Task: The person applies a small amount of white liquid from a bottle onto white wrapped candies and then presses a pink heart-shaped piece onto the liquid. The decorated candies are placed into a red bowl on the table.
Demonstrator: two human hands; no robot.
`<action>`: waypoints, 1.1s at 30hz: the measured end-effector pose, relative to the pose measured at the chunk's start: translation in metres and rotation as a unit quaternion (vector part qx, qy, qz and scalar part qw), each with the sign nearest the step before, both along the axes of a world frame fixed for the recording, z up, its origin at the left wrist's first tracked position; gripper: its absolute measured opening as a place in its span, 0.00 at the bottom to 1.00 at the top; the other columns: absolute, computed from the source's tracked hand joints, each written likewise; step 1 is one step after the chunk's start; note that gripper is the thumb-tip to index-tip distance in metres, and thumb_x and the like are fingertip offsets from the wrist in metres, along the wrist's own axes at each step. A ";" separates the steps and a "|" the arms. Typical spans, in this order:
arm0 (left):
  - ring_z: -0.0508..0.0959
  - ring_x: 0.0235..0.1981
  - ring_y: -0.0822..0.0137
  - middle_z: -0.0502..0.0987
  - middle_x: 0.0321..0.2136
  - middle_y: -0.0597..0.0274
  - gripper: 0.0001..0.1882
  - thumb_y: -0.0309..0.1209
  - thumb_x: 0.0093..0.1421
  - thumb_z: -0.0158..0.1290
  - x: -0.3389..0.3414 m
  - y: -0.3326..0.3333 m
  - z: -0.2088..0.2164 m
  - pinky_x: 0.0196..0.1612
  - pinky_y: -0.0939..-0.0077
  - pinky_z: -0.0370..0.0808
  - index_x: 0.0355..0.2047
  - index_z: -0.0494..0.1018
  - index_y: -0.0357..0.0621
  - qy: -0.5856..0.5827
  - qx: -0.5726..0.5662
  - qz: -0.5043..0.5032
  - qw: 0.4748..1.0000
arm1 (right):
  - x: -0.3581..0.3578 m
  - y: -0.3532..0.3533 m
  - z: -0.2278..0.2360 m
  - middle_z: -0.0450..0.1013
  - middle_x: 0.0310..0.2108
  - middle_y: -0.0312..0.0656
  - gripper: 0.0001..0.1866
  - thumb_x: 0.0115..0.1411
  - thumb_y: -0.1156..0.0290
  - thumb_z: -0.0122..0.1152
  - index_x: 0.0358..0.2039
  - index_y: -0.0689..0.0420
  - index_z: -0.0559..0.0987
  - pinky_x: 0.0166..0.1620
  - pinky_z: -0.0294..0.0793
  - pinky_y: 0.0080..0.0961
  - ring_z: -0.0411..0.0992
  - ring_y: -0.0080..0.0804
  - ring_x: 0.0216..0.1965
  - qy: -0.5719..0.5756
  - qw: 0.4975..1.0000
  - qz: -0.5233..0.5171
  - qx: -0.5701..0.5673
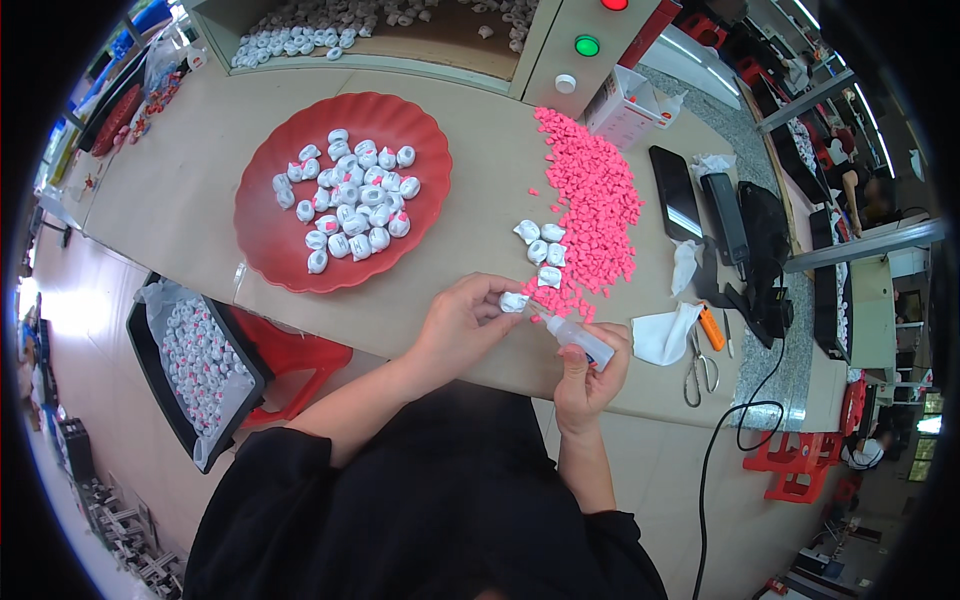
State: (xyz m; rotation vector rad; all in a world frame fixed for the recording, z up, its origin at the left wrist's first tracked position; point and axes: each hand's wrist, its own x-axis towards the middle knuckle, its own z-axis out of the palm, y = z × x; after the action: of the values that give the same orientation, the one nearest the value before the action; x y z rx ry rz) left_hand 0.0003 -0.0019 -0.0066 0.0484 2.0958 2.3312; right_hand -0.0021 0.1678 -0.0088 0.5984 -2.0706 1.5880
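Observation:
Between the thumb and fingers of my left hand [466, 320] is a small white figurine piece [514, 302]. My right hand [594, 378] is wrapped round a translucent squeeze bottle [580, 341], tilted so that its thin nozzle points at the white piece; whether the tip touches it I cannot tell. Just beyond my hands lie several loose white pieces [551, 253] in a small group. Beside them spreads a long heap of small pink pieces [595, 190]. A red scalloped plate [268, 235] to the left holds many white pieces, some with pink parts on them.
A control box with a green button [587, 45] stands at the back, beside a white carton [625, 108]. Right of the heap lie a black phone [675, 190], a white cloth [660, 336], scissors [697, 376] and a black cable [715, 450]. A black crate [150, 345] sits lower left by a red stool [300, 360].

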 end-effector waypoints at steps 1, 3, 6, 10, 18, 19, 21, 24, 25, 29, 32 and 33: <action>0.72 0.35 0.77 0.68 0.34 0.62 0.15 0.14 0.53 0.49 0.000 0.000 0.000 0.38 0.86 0.71 0.42 0.67 0.33 0.000 0.001 -0.001 1.000 | 0.000 0.000 0.000 0.60 0.33 0.42 0.15 0.58 0.65 0.54 0.37 0.64 0.66 0.27 0.65 0.15 0.64 0.22 0.25 0.001 1.000 0.000 -0.001; 0.73 0.36 0.76 0.69 0.34 0.62 0.15 0.14 0.53 0.49 0.000 0.001 0.001 0.38 0.86 0.71 0.42 0.66 0.33 0.002 0.002 -0.002 1.000 | -0.001 0.001 -0.001 0.60 0.33 0.42 0.15 0.58 0.66 0.54 0.37 0.64 0.66 0.26 0.65 0.15 0.64 0.22 0.24 0.003 1.000 0.000 -0.004; 0.73 0.36 0.76 0.71 0.34 0.61 0.15 0.14 0.53 0.49 -0.001 0.000 -0.002 0.38 0.86 0.71 0.42 0.66 0.32 0.006 -0.005 -0.002 1.000 | -0.001 0.002 -0.001 0.60 0.33 0.42 0.14 0.58 0.67 0.54 0.37 0.64 0.66 0.27 0.65 0.15 0.64 0.22 0.25 -0.001 1.000 -0.004 0.003; 0.73 0.36 0.76 0.71 0.34 0.61 0.15 0.14 0.54 0.49 -0.001 -0.001 -0.002 0.38 0.86 0.71 0.43 0.65 0.32 -0.007 -0.007 -0.007 1.000 | 0.000 0.002 -0.001 0.60 0.34 0.42 0.13 0.58 0.68 0.54 0.37 0.64 0.66 0.27 0.65 0.15 0.64 0.22 0.25 -0.011 1.000 -0.005 0.000; 0.73 0.36 0.76 0.71 0.34 0.61 0.15 0.14 0.54 0.48 -0.001 -0.001 -0.003 0.38 0.86 0.71 0.43 0.65 0.32 0.002 -0.021 -0.002 1.000 | -0.001 0.002 0.001 0.59 0.33 0.41 0.12 0.57 0.70 0.53 0.36 0.64 0.66 0.27 0.64 0.15 0.64 0.22 0.24 -0.023 1.000 0.004 -0.012; 0.73 0.36 0.76 0.70 0.34 0.61 0.15 0.14 0.54 0.48 -0.001 -0.001 -0.003 0.38 0.86 0.71 0.43 0.65 0.32 0.004 -0.024 -0.003 1.000 | -0.001 0.002 0.000 0.59 0.33 0.41 0.12 0.57 0.70 0.54 0.36 0.64 0.66 0.27 0.64 0.15 0.64 0.22 0.24 -0.027 0.999 0.007 -0.015; 0.73 0.37 0.77 0.70 0.35 0.61 0.15 0.14 0.54 0.48 -0.002 -0.001 -0.004 0.39 0.86 0.71 0.43 0.65 0.32 0.009 -0.031 -0.005 0.999 | -0.001 0.003 0.000 0.59 0.33 0.41 0.11 0.57 0.70 0.54 0.36 0.64 0.66 0.26 0.64 0.15 0.64 0.22 0.24 -0.035 0.999 0.013 -0.022; 0.72 0.38 0.76 0.68 0.36 0.61 0.15 0.14 0.54 0.48 -0.002 -0.001 -0.005 0.40 0.86 0.71 0.42 0.66 0.32 0.019 -0.018 0.000 1.000 | 0.000 0.003 0.000 0.60 0.33 0.41 0.11 0.58 0.70 0.53 0.36 0.64 0.66 0.26 0.64 0.15 0.64 0.22 0.24 -0.048 0.998 0.022 -0.035; 0.72 0.38 0.76 0.68 0.37 0.61 0.15 0.14 0.53 0.48 -0.002 -0.001 -0.004 0.40 0.85 0.71 0.42 0.66 0.33 0.018 -0.021 0.000 1.000 | -0.001 0.003 0.000 0.60 0.33 0.41 0.11 0.58 0.70 0.53 0.36 0.64 0.66 0.26 0.64 0.15 0.64 0.22 0.24 -0.047 0.998 0.021 -0.039; 0.72 0.39 0.76 0.66 0.38 0.62 0.15 0.13 0.53 0.48 -0.002 0.000 0.000 0.40 0.85 0.72 0.42 0.67 0.33 0.017 -0.016 0.002 1.000 | -0.001 0.002 0.000 0.60 0.32 0.41 0.12 0.58 0.69 0.54 0.36 0.64 0.66 0.26 0.63 0.14 0.64 0.21 0.24 -0.049 0.997 0.023 -0.050; 0.72 0.39 0.76 0.66 0.38 0.62 0.15 0.13 0.53 0.49 -0.002 0.001 -0.001 0.40 0.85 0.71 0.42 0.67 0.33 0.024 -0.015 0.004 1.000 | -0.001 0.002 0.000 0.60 0.31 0.40 0.12 0.58 0.69 0.54 0.36 0.63 0.66 0.26 0.63 0.14 0.64 0.21 0.24 -0.047 0.997 0.023 -0.047; 0.72 0.39 0.76 0.66 0.38 0.62 0.15 0.13 0.53 0.49 -0.002 0.000 -0.002 0.40 0.85 0.71 0.42 0.67 0.33 0.026 -0.016 0.004 1.000 | 0.000 0.002 0.001 0.61 0.31 0.40 0.12 0.58 0.68 0.54 0.36 0.63 0.66 0.26 0.63 0.14 0.64 0.21 0.24 -0.046 0.998 0.022 -0.044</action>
State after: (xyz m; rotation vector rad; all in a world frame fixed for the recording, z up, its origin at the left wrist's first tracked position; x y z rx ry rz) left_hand -0.0015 -0.0014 -0.0083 0.1024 2.1605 2.3247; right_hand -0.0026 0.1693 -0.0082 0.5537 -2.0522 1.7529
